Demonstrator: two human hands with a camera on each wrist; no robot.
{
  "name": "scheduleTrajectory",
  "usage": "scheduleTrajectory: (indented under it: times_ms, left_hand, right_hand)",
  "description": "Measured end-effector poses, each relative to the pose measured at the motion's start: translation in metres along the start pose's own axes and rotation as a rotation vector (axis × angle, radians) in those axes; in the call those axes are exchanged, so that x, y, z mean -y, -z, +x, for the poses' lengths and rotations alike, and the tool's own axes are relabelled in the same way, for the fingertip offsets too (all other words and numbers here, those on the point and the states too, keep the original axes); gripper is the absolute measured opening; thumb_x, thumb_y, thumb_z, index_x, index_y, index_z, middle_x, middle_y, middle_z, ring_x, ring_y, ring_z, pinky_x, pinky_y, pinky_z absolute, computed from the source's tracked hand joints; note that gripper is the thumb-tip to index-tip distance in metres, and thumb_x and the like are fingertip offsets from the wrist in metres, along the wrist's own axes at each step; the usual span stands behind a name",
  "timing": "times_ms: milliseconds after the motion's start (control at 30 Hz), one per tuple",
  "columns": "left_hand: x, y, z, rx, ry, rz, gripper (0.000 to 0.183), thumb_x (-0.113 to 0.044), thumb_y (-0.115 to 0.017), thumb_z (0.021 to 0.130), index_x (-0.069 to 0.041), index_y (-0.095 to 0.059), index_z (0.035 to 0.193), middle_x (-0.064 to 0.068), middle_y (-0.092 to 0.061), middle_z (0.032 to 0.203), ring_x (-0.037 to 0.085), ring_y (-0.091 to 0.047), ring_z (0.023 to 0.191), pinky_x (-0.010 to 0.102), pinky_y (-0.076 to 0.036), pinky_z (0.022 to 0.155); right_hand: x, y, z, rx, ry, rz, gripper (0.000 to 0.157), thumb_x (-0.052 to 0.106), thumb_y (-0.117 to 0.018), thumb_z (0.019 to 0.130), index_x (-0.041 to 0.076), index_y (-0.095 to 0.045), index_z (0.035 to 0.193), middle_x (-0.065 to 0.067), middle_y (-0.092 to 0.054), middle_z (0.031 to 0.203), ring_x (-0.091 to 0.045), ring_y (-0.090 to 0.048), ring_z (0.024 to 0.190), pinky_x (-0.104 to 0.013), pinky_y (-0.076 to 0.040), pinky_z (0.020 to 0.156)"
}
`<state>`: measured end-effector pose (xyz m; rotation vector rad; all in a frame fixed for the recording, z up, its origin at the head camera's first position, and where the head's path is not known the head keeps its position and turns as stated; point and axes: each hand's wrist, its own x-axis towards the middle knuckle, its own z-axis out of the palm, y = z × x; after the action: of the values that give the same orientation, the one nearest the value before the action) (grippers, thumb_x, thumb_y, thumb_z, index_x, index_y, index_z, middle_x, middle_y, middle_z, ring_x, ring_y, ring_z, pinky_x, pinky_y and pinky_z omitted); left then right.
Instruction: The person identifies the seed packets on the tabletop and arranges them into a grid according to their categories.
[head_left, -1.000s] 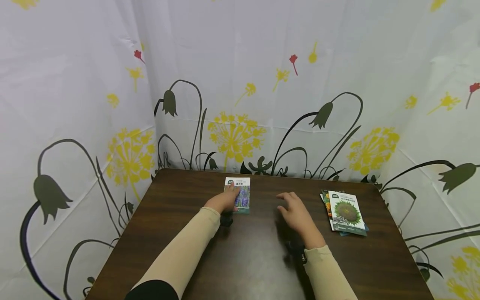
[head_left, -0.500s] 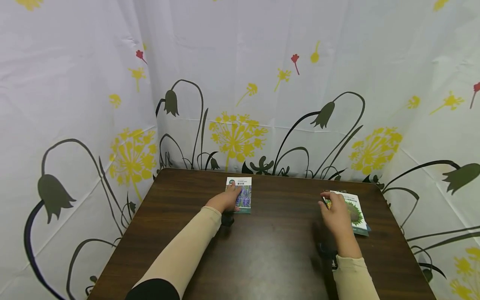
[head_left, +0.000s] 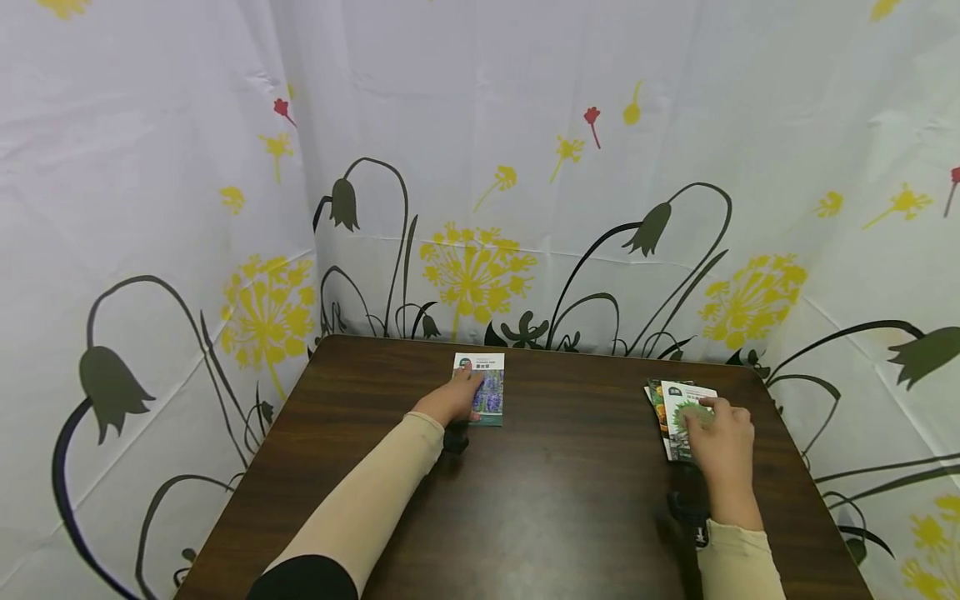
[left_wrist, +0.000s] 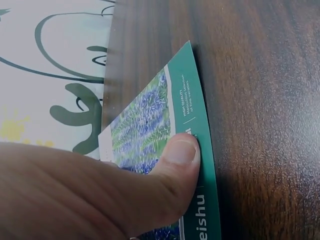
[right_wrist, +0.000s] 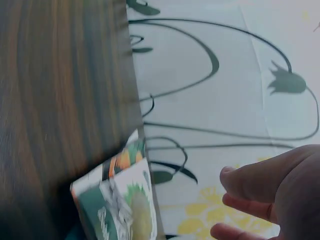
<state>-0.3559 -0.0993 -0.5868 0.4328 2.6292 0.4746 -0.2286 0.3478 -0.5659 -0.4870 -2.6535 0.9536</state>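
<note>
A seed packet with purple flowers (head_left: pixel 492 390) and a green lower band lies near the table's far edge. My left hand (head_left: pixel 448 402) rests on its left side; in the left wrist view the thumb (left_wrist: pixel 181 155) presses flat on the green band. At the right is a small pile of packets: a white one with a green, round flower head (head_left: pixel 677 417) on top, and one with orange flowers (head_left: pixel 657 402) showing at its left. My right hand (head_left: pixel 724 446) hovers over the pile's right side, fingers loosely bent. In the right wrist view, a gap separates that hand from the packets.
The packets lie on a dark brown wooden table (head_left: pixel 555 492). A white curtain (head_left: pixel 480 150) printed with grey-green and yellow flowers hangs behind it and along both sides.
My right hand has moved right from mid-table, passing over the pile's left side to its right side. My left hand has stayed on the purple-flower packet.
</note>
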Motion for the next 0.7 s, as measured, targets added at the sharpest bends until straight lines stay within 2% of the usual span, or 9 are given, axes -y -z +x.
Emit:
scheduleTrajectory:
  times_ms: [167, 467, 700]
  left_hand:
    - [-0.002, 0.000, 0.001, -0.003, 0.013, 0.007, 0.099, -0.022, -0.083, 0.098, -0.010, -0.022, 0.175, 0.025, -0.002, 0.183, 0.043, -0.007, 0.171, 0.057, -0.027, 0.135]
    - [-0.001, 0.000, 0.000, -0.018, 0.016, -0.044, 0.099, -0.019, -0.084, 0.098, -0.010, -0.024, 0.175, 0.024, -0.002, 0.183, 0.042, -0.006, 0.171, 0.057, -0.023, 0.136]
    - [0.005, -0.003, 0.001, -0.027, -0.008, -0.078, 0.099, -0.018, -0.085, 0.097, -0.011, -0.024, 0.175, 0.023, -0.002, 0.183, 0.042, -0.006, 0.171, 0.057, -0.024, 0.136]
  right_hand:
    - [-0.011, 0.006, -0.001, 0.014, -0.086, -0.024, 0.061, 0.026, -0.070, 0.105, -0.009, -0.051, 0.151, -0.046, -0.038, 0.146, -0.064, -0.035, 0.139, -0.075, -0.037, 0.106]
    - [-0.018, 0.009, -0.001, 0.047, -0.122, -0.027, 0.066, 0.029, -0.071, 0.105, -0.009, -0.049, 0.154, -0.047, -0.035, 0.150, -0.065, -0.032, 0.141, -0.076, -0.036, 0.108]
    - [-0.027, 0.001, 0.000, 0.110, -0.140, -0.060, 0.076, 0.033, -0.073, 0.102, -0.009, -0.042, 0.157, -0.049, -0.032, 0.150, -0.066, -0.032, 0.139, -0.077, -0.038, 0.109]
